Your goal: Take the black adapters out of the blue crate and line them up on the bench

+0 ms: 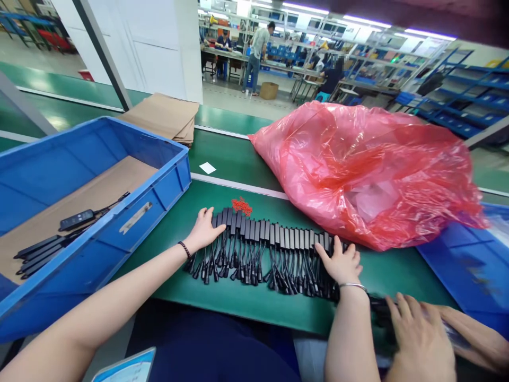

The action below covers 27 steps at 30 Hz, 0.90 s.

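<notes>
A long row of black cable devices [274,236], small rectangular housings with short leads and plugs, lies side by side on the green bench. At the row's left end rests my left hand [204,231], thumb apart from the fingers, touching the outermost housings. My right hand [341,260] lies over the right end, its fingers spread on the housings. Neither hand is closed round a device. Just behind the row is a little heap of small red pieces [242,206].
To the left stands a blue crate [159,183] with several black devices inside. Brown cardboard sheets [163,116] lie behind it. A big pink plastic bag [358,170] fills the back right, beside another blue crate [469,265]. A co-worker's blurred hands [421,334] are close to my right forearm.
</notes>
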Motion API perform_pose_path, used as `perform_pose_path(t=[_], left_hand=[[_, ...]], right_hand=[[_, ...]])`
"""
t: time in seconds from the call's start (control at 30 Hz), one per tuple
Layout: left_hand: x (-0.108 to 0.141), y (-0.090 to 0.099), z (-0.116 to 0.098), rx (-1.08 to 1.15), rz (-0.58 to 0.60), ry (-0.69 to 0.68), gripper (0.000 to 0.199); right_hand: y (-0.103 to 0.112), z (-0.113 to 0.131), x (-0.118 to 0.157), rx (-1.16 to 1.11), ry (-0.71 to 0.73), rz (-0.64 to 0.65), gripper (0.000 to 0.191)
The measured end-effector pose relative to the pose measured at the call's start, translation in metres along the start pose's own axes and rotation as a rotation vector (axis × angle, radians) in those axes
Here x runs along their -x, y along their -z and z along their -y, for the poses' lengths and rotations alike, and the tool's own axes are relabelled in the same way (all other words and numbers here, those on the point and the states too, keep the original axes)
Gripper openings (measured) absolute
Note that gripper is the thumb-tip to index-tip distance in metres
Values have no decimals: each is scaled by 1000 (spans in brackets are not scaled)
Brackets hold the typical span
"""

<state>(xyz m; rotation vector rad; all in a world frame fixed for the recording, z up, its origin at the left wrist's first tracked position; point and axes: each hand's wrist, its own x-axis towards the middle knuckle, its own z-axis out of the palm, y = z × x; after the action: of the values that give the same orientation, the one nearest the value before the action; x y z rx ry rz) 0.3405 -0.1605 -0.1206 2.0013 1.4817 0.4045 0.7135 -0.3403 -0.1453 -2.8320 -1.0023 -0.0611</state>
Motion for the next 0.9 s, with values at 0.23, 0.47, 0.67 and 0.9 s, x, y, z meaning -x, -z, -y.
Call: perform_pose_path(t=[0.23, 0.47, 0.67, 0.9], left_hand=[[-20, 6, -25, -304, -27, -382, 56], [-34, -14, -46, -372, 53, -573, 47], [-25, -18, -34, -344, 18, -581, 47], [-24, -14, -30, -340, 9, -629, 49]], right_hand=[[32, 79, 11, -122, 628, -139, 47], [16, 223, -17, -109, 1050, 214, 48], [-9, 248, -45, -236, 1090, 395, 75], [-18, 263, -50, -382, 1034, 376, 49]])
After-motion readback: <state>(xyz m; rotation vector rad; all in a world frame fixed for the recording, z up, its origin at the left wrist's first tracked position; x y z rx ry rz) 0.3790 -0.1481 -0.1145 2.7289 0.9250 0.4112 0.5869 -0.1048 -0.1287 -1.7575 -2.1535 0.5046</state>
